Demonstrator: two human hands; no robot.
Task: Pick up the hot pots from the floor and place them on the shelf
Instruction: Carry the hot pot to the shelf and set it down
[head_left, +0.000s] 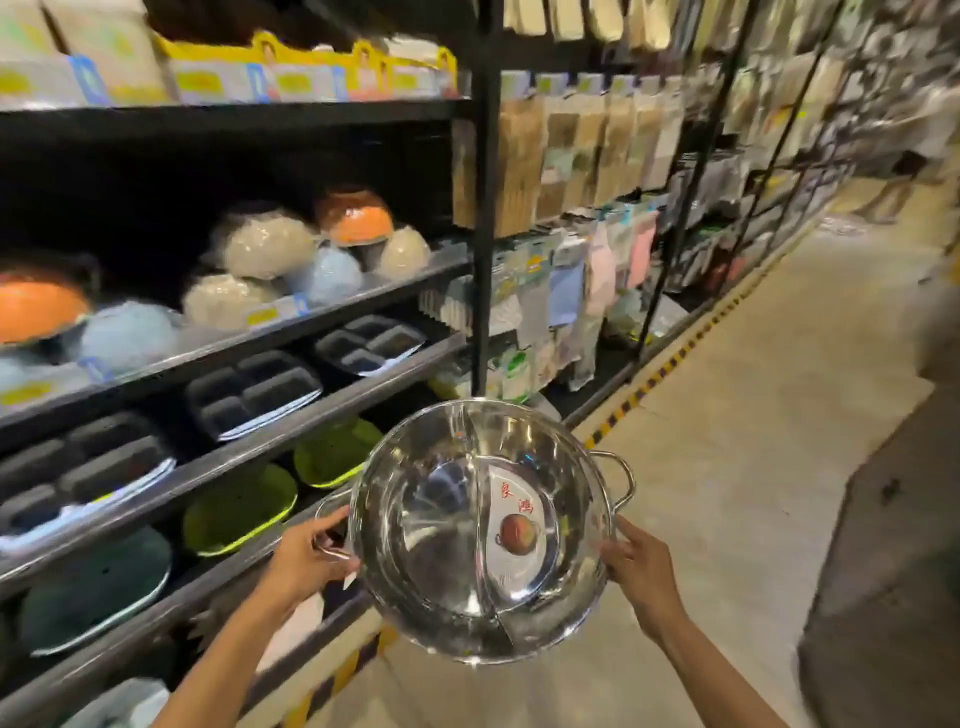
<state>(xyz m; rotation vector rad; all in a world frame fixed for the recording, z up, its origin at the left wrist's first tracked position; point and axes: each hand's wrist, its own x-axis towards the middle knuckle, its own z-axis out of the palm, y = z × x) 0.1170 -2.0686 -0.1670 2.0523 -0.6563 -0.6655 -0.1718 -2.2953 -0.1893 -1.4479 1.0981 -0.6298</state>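
A shiny steel hot pot (457, 540) with a curved divider and a paper label inside is held up in front of me, tilted so its open side faces me. My left hand (306, 558) grips its left loop handle. My right hand (639, 569) grips the rim on the right, just below the other loop handle (621, 480). The pot hangs over the floor beside the dark metal shelf (244, 462) on my left, at about the height of its lower tiers.
The shelf tiers hold green trays (239, 506), black divided trays (254, 389) and wrapped bowls (270, 244). A black upright post (485, 208) separates racks of hanging packets (571, 156). A yellow-black striped line (644, 387) edges the aisle floor. A dark object (893, 545) stands at right.
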